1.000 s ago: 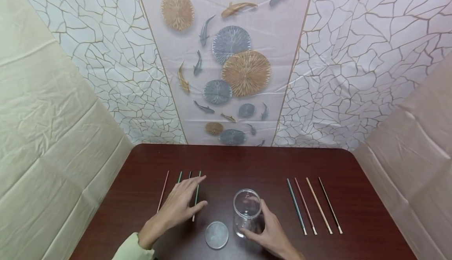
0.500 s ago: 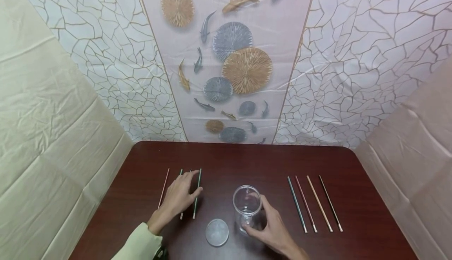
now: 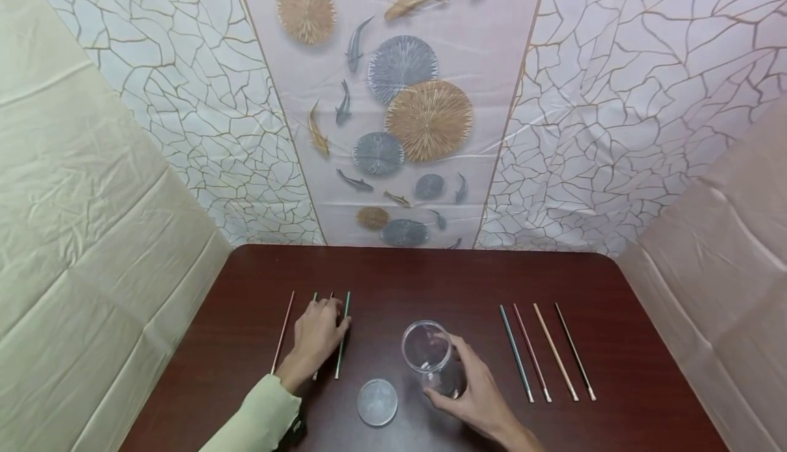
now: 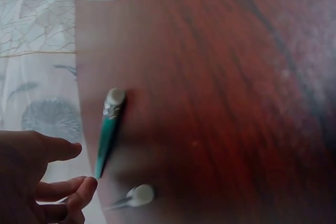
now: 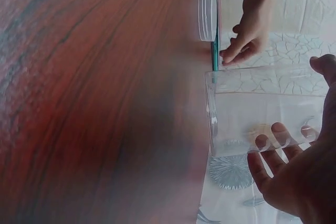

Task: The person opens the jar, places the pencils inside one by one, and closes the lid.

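My left hand (image 3: 316,332) is over the left group of pencils, fingers bent, covering parts of the middle ones. A green pencil (image 3: 339,360) with a white eraser lies beside its thumb. In the left wrist view a gap shows between thumb and fingers, near the far end of the green pencil (image 4: 108,129); another eraser end (image 4: 140,195) lies nearby. My right hand (image 3: 479,394) holds a clear, lidless jar (image 3: 428,366) round its right side. The right wrist view shows the see-through jar (image 5: 262,108) between thumb and fingers. It holds nothing visible.
A round, translucent lid (image 3: 378,403) lies between the hands. A red pencil (image 3: 283,332) is at the far left. On the right lie a blue pencil (image 3: 516,353), a red one, a tan pencil (image 3: 555,351) and a black pencil (image 3: 575,351). Patterned cloth rises behind the table (image 3: 430,278).
My left hand has drawn its spread fingers in and bent them over the pencils. The right hand has shifted the jar slightly, and the jar leans a little more to the left.
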`<state>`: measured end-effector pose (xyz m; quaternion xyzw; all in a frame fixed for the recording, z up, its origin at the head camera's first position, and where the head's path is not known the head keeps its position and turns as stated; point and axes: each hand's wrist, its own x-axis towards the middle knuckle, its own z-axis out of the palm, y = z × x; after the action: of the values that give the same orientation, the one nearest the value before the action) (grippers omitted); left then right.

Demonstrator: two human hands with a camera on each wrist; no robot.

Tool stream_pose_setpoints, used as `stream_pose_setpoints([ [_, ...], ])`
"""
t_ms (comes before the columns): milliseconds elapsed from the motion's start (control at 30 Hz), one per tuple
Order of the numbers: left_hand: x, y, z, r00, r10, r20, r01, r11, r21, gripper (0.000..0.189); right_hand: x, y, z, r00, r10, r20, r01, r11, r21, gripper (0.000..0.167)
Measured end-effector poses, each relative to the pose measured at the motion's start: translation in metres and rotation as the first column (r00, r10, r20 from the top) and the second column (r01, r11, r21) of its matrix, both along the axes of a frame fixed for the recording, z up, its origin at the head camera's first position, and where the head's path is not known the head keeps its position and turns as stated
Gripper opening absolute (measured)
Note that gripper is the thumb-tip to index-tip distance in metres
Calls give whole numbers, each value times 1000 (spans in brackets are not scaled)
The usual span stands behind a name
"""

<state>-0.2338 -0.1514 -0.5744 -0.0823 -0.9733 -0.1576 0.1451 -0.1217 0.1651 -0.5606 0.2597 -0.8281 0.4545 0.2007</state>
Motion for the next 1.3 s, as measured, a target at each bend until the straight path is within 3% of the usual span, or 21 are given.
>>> stream_pose_setpoints([
  [267, -4, 9, -10, 998, 25, -62, -30, 996, -85, 32, 0, 3, 0, 1000, -7, -6, 7, 1000, 6, 88],
  [433, -6, 11, -11, 993, 30, -113, -41, 995, -91, 33, 1, 2, 0, 1000, -3, 1, 3, 1000, 10, 87],
  [933, -16, 9, -6, 998, 56, -34, -56, 998, 0, 34, 0, 2, 2, 1000, 14, -13, -14, 1000, 2, 88],
  [1100, -16, 8, 3, 998, 48, -37, -47, 998, 38, 15, 0, 2, 2, 1000, 12, -19, -12, 1000, 5, 88],
  [1300, -12, 9, 31, 998, 58, -11, -56, 989, 139, 5, 0, 1, 2, 1000, -4, -16, 4, 1000, 10, 86],
])
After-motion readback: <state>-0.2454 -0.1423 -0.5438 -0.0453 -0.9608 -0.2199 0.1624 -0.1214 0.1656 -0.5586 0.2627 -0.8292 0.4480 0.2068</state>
